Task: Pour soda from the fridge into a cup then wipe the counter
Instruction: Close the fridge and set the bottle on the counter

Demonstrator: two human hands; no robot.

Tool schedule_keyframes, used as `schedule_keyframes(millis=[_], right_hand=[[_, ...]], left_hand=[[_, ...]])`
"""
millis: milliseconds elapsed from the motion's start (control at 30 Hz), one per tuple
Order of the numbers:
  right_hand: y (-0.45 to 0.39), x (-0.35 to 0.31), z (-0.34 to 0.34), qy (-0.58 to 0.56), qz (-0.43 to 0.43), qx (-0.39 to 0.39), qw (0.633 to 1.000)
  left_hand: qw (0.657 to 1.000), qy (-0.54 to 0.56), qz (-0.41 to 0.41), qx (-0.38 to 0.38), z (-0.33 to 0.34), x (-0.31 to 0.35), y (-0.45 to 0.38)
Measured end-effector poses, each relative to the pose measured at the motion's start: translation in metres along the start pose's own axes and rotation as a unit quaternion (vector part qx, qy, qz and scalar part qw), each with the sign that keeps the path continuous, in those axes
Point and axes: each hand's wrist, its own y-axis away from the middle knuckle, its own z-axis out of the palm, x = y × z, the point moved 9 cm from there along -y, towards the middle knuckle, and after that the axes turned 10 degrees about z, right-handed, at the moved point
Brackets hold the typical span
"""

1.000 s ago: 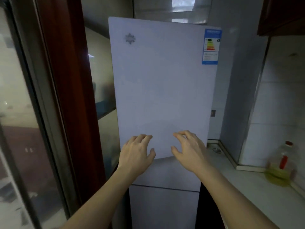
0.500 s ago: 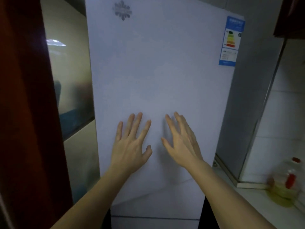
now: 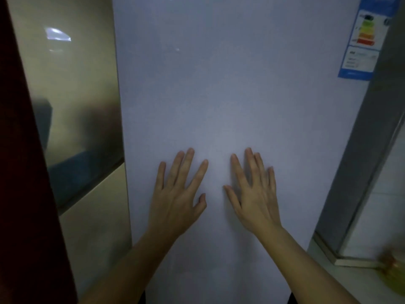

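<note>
Fridge door (image 3: 219,95): smooth, pale, faintly sheened panel, apparently painted metal or glass-faced; which one cannot be told. Fridge side panel (image 3: 72,84): glossy, cream-toned, mirror-like, carrying clear reflections. Energy label (image 3: 366,38): printed paper or film sticker, slightly glossy. Door frame (image 3: 24,172) at left: dark red-brown, wood-like, low sheen. Wall tiles (image 3: 381,205) at right: pale, smooth, glazed. Counter (image 3: 355,279): light, smooth. Bottle (image 3: 394,273): blurred, translucent yellowish plastic.

Counter: pale countertop (image 3: 341,279) at the near right, running along the tiled wall beside the fridge.
On counter: 1 blurred yellowish bottle (image 3: 394,273) at the right edge of view, standing near the wall.
</note>
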Motion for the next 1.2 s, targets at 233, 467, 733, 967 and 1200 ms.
schedule_keyframes(millis=[233,467,733,967,1200], right_hand=[[-0.015,0.004,0.018,0.007,-0.011,0.013,1.0],[-0.031,0.007,0.034,0.012,-0.015,-0.005,1.0],[-0.034,0.009,0.041,0.027,-0.018,-0.02,0.999],[-0.025,0.009,0.022,-0.005,-0.03,-0.047,0.998],[0.037,0.035,0.029,-0.052,0.014,-0.093,0.994]], left_hand=[[1.0,0.014,-0.012,0.012,0.027,-0.014,-0.01],[0.998,0.052,-0.031,-0.027,0.057,-0.023,-0.019],[0.994,0.082,-0.045,-0.056,0.069,-0.022,-0.02],[0.988,0.099,-0.07,-0.094,0.059,-0.016,-0.019],[0.983,0.163,-0.046,-0.066,0.049,0.045,0.012]])
